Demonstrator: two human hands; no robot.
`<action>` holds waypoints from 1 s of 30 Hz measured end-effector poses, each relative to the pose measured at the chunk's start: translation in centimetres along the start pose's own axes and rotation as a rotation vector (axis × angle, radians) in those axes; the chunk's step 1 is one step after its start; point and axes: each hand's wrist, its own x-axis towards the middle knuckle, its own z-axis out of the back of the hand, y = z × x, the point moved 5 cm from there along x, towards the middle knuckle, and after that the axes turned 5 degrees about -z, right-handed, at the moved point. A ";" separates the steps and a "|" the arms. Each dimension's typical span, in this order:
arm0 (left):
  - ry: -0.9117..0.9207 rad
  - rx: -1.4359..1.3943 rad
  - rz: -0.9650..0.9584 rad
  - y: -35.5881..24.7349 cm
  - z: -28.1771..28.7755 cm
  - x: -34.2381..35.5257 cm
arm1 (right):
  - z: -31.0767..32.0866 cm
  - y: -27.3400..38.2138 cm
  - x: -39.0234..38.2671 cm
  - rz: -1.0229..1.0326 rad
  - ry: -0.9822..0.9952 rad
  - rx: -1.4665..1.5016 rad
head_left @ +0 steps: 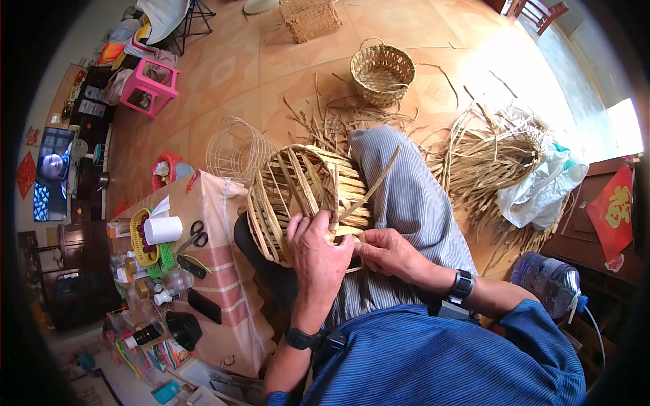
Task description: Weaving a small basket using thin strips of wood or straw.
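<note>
Over the left edge of my lap, round slatted basket (306,186), tipped on its side. Left hand (317,254) had fingers curled on its near edge, gripping there; fingertips partly hidden. Right hand (391,254) came in just beside it, thumb and forefinger pinched on a short strip end (347,232); remaining fingers folded, couldn't tell if they held anything.

Step in hand, my read: working a strip in at the edge. Next move probably called for a steady left hold while the right drew the strip snug without splitting it.

Round latticed face pointed left and away from me; couldn't tell mouth from base. Long axis, as far as I could judge, ran roughly left to right, side slats lying that way. One loose strip (372,186) stuck out far and right, over my knee.

Tabletop to my left: black scissors (197,234) toward its far right corner, paper roll (164,230) left of them. Beyond that corner, an open wire-like frame (233,150) on the floor. Right of my knees, big bundle of dry strips (491,145). Farther off, finished-looking handled basket (382,74), upright, mouth up.
</note>
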 end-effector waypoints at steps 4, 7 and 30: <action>-0.017 -0.023 0.016 -0.2 0.2 -0.1 | 1.1 0.8 -0.3 0.291 -0.154 -0.401; 0.005 -0.024 -0.053 -0.1 -0.1 -0.1 | 1.6 2.5 -0.8 0.482 -0.247 -0.732; 0.004 -0.215 -0.162 0.9 0.2 -0.6 | 0.2 3.8 -0.7 0.668 -0.339 -1.101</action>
